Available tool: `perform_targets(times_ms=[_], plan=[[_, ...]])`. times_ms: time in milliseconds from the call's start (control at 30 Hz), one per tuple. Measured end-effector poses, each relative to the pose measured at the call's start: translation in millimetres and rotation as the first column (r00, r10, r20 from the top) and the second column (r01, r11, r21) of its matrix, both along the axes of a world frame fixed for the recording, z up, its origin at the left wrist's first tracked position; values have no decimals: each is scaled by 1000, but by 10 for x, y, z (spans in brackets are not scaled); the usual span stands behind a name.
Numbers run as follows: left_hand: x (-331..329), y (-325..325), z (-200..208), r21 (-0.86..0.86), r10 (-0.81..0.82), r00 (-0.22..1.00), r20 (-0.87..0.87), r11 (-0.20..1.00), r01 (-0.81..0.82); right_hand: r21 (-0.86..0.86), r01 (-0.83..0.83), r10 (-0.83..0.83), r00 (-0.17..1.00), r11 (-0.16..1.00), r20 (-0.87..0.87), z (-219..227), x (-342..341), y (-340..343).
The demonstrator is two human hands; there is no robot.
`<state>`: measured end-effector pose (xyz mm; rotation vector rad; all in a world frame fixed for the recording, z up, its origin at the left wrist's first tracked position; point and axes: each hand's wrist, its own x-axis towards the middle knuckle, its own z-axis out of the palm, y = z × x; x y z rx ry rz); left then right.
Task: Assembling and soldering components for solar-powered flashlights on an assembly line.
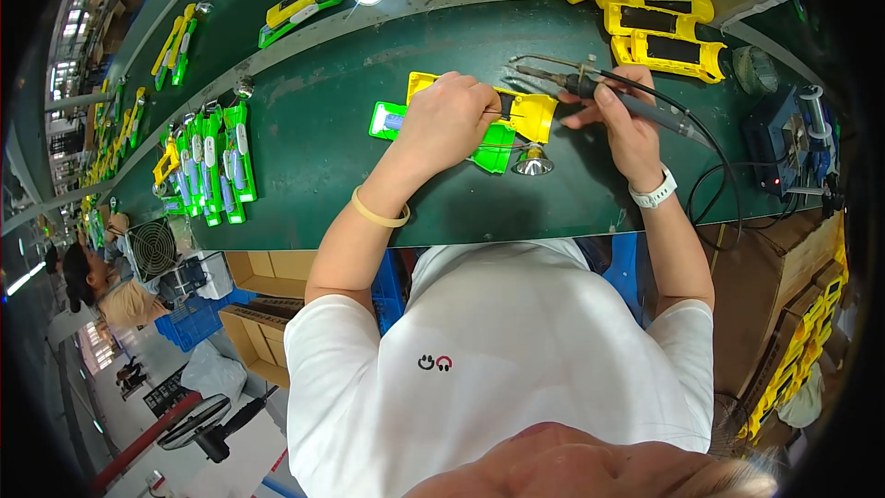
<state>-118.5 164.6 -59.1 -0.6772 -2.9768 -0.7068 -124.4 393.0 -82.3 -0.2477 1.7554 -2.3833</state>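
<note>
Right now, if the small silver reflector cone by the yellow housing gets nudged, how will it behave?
The silver reflector cone looks thin and small, so probably light and easily shifted. Its round flared shape suggests it may tip and roll on the green belt. The shiny surface could be slippery and mark easily. It sits close below the left hand.

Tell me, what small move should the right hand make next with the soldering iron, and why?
Probably bring the soldering iron tip a little left and down onto the yellow and green housing. The right hand holds the iron just above and beside it, tip apart from the work, while the left hand presses the housing on the green belt.
</note>
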Motion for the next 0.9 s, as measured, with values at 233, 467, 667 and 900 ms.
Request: perform_targets(times_ms=[233, 467, 667, 900], plan=[[10, 23, 14, 13, 21, 1000, -12, 1000, -21, -102, -45, 54, 995, 994, 85, -119, -19, -122], [39, 43, 18, 7, 11, 1000, -3, 1000, -11, -129, -16, 30, 994, 992, 105, -125, 9, -112], [145, -230, 201, 506, 171, 822, 543, 715, -483, -125, 21, -5, 991, 992, 130, -85, 9, -121], [258, -424, 154, 727, -50, 729, 683, 145, -671, 152, 115, -109, 993, 982, -48, 12, 59, -221]])
